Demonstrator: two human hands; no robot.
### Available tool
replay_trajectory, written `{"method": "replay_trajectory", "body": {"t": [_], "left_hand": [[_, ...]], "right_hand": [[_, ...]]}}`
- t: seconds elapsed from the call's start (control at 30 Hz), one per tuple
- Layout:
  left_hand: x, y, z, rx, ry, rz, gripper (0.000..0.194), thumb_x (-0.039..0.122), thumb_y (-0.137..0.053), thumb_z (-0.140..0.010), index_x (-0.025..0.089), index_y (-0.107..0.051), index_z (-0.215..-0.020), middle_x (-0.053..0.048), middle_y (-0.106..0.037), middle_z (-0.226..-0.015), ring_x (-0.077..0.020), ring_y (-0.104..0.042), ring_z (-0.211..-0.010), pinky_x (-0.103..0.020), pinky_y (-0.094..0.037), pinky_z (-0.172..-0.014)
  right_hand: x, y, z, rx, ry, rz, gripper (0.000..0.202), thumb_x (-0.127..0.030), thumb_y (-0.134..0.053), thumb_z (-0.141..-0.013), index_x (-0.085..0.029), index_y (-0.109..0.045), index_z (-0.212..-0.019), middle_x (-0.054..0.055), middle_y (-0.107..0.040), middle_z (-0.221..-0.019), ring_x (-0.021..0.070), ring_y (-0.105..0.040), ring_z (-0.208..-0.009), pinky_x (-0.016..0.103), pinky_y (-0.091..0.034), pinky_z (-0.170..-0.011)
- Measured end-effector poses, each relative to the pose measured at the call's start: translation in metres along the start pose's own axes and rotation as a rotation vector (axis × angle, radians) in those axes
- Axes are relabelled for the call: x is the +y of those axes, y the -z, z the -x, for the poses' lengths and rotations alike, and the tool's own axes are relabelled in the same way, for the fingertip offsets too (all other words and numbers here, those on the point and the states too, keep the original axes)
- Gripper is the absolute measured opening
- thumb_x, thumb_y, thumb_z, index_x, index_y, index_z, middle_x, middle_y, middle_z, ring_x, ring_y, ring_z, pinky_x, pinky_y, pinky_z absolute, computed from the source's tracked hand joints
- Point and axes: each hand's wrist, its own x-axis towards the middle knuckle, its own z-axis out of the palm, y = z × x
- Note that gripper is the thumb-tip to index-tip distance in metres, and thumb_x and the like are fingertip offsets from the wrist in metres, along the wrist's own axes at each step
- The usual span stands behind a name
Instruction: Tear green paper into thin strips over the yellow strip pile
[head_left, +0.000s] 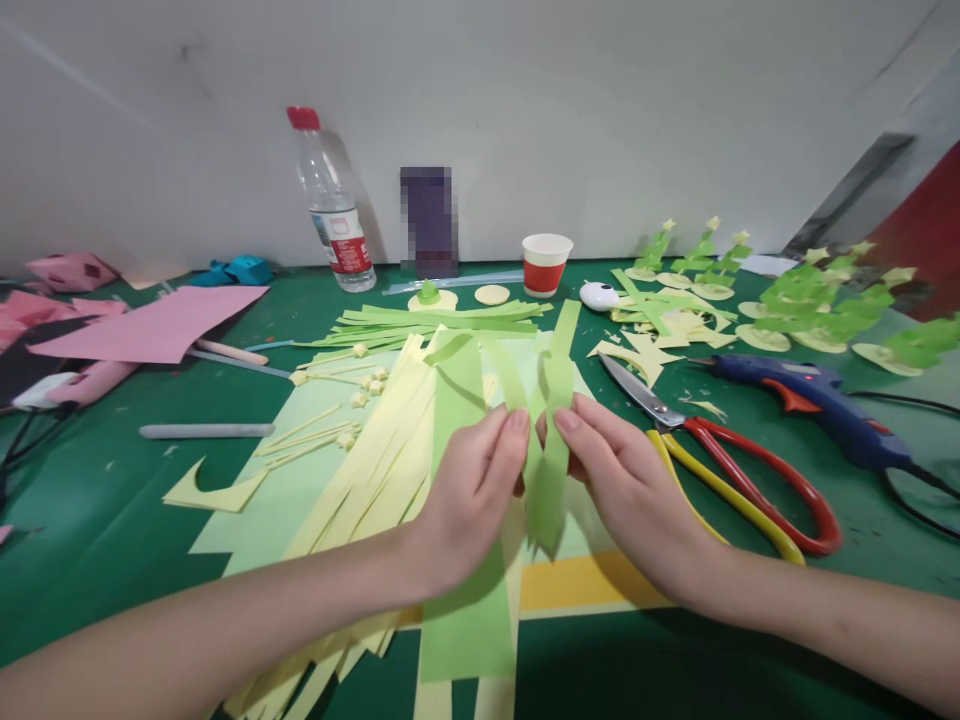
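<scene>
Bare forearms [225, 620] slant in over a smooth dark-green tabletop [637, 675], the wrists converging above layered paper. The left hand [472, 485] grips with its thumb pressed against bent fingers, and the right hand [630, 480] pinches likewise, thumb flat on the front. Between them is thin, bright-green curling paper [551, 490] — its loops rise above the thumbs and a cut end hangs below — though I cannot tell whether it is one length or two. It is held over the middle of the sheets, just right of a broad, flat green paper rectangle [469, 625].

Long pale-yellow paper strips [367, 500] fan out to the left, crisp-edged and overlapping, on a matte mint-green sheet [255, 510]. Thin yellow stems tipped with puffy paper stars [358, 400] lie beside them. Near the right hand rest steel-bladed scissors [660, 408] with one red and one yellow looped handle; farther right sits a blue plastic glue gun [817, 400] with an orange trigger. Behind stand a clear, red-capped plastic bottle [341, 230] and a red-and-white tapered cup [545, 272] — both upright.
</scene>
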Motion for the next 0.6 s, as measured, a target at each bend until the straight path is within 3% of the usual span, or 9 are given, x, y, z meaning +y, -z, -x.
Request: {"method": "replay_trajectory", "body": {"t": [0.07, 0.27, 0.47, 0.6], "left_hand": [[0.0010, 0.0005, -0.0008, 0.008, 0.006, 0.011, 0.030, 0.029, -0.028, -0.090, 0.021, -0.035, -0.061, 0.006, -0.034, -0.054, -0.0097, -0.036, -0.048, -0.020, -0.034, -0.045], [0.0014, 0.0033, -0.0042, 0.078, 0.002, 0.031, 0.030, 0.030, -0.031, -0.090, 0.021, -0.034, -0.061, 0.006, -0.033, -0.055, -0.0100, -0.035, -0.050, -0.020, -0.034, -0.046], [-0.0001, 0.0010, -0.0033, 0.001, 0.001, -0.010, 0.029, 0.028, -0.034, -0.087, 0.021, -0.032, -0.059, 0.006, -0.032, -0.053, -0.0101, -0.033, -0.048, -0.022, -0.031, -0.045], [-0.0013, 0.0012, -0.0020, 0.028, -0.005, -0.029, 0.028, 0.025, -0.033, -0.088, 0.021, -0.033, -0.060, 0.006, -0.031, -0.054, -0.0100, -0.031, -0.049, -0.022, -0.030, -0.045]], "right_hand": [[0.0007, -0.0003, 0.0000, 0.005, -0.033, -0.034, 0.028, -0.033, -0.039, -0.082, -0.020, -0.034, -0.057, -0.004, -0.038, -0.052, 0.0082, -0.039, -0.049, 0.020, -0.038, -0.045], [-0.0041, 0.0031, -0.0018, -0.196, -0.012, -0.037, 0.023, -0.031, -0.046, -0.078, -0.020, -0.037, -0.060, -0.004, -0.041, -0.058, 0.0105, -0.049, -0.059, 0.023, -0.043, -0.054], [-0.0040, 0.0042, -0.0034, -0.056, 0.023, -0.026, 0.026, -0.026, -0.045, -0.078, -0.020, -0.034, -0.055, -0.005, -0.039, -0.054, 0.0082, -0.044, -0.052, 0.019, -0.039, -0.047], [-0.0020, 0.0036, -0.0043, -0.091, 0.018, 0.008, 0.030, -0.027, -0.043, -0.080, -0.020, -0.032, -0.053, -0.006, -0.030, -0.050, 0.0068, -0.035, -0.045, 0.018, -0.034, -0.042]]}}
